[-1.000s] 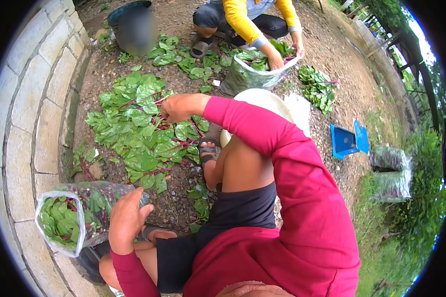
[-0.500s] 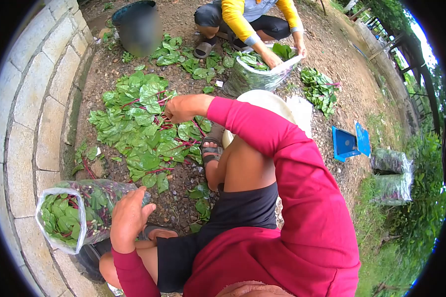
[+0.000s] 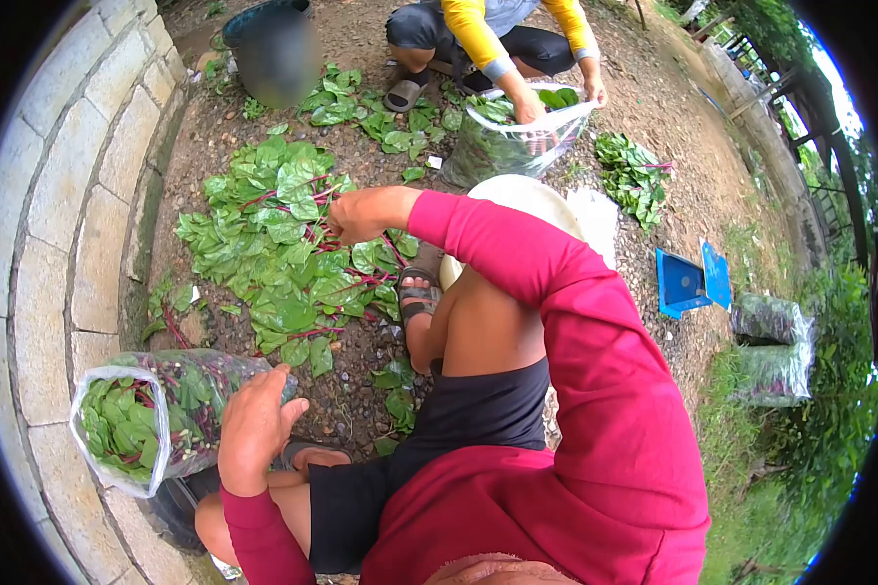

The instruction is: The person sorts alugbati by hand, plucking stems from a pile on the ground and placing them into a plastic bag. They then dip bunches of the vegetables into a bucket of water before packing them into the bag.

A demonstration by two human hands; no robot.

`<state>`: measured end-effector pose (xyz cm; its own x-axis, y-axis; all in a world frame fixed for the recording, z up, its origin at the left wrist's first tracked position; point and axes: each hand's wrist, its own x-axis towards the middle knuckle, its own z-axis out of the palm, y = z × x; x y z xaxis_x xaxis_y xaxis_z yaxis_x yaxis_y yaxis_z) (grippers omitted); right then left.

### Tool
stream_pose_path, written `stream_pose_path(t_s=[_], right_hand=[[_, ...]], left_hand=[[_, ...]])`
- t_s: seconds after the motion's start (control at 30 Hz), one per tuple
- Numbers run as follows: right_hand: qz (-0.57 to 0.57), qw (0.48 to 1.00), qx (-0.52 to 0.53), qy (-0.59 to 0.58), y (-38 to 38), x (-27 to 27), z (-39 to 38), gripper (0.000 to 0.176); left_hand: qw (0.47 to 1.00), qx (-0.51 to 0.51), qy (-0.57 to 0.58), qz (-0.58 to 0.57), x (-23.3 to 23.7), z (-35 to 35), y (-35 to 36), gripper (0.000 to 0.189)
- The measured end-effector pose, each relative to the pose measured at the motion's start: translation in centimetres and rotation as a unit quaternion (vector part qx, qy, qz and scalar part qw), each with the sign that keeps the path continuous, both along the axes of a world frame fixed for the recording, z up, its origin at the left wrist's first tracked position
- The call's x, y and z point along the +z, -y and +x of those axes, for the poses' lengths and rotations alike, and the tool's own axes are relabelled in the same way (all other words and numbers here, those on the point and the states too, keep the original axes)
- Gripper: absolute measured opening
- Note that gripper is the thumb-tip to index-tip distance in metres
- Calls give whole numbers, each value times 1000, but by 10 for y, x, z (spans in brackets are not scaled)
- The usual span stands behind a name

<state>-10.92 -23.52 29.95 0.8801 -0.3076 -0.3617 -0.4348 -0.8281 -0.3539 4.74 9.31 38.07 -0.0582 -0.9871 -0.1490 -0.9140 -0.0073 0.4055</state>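
Note:
A broad heap of Malabar spinach (image 3: 254, 244), green leaves on red stems, lies spread on the gravel. My right hand (image 3: 366, 213) reaches to the heap's right side, its fingers curled in around the red stems, with the fingertips partly hidden. At the lower left, my left hand (image 3: 256, 424) is held over the side of a clear plastic bag (image 3: 200, 390) packed with the same greens. Its thumb stands apart from the fingers and nothing is held. The bag lies tilted, its mouth facing left.
Across from me a crouching person (image 3: 493, 44) in yellow sleeves has one hand inside another plastic bag (image 3: 502, 156). A dark bucket (image 3: 273, 58) stands near the block wall (image 3: 68, 205). At right are a smaller bunch of greens (image 3: 629, 180), a blue container (image 3: 688, 283) and filled bags (image 3: 771, 351).
The other person's hand has pushed further down into their bag. My two hands stay almost where they were, and the heap looks the same.

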Motion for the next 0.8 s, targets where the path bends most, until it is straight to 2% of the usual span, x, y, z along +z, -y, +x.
stream_pose_path(t_s=[0.8], right_hand=[[3,1000,6,-13,-2,2,0,34]], left_hand=[[1000,4,-5,14,3,-3,2,49]])
